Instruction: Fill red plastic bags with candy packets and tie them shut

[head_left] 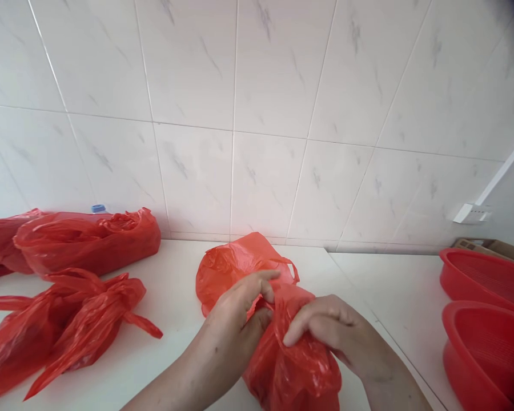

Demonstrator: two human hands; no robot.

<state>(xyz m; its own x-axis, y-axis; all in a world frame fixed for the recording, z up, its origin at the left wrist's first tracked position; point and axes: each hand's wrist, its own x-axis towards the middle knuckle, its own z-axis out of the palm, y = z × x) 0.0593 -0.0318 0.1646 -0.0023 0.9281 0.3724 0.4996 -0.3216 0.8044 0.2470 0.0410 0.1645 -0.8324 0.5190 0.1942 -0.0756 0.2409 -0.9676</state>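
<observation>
A red plastic bag (291, 371) bulges at the front middle of the white table, its contents hidden by the film. My left hand (244, 319) pinches the gathered top of this bag between thumb and fingers. On the other side, my right hand (329, 325) grips a fold of the same bag, fingers curled into the plastic. Just behind my hands lies another spread of red plastic (231, 262) with a loop handle; whether it is part of the same bag I cannot tell.
Tied red bags (68, 331) lie at the left, with a filled red bag (98, 240) against the tiled wall. A blue bottle cap (98, 209) shows behind it. Red baskets (466, 337) stand at the right, near a cardboard box (497, 249) and a wall socket (472, 213).
</observation>
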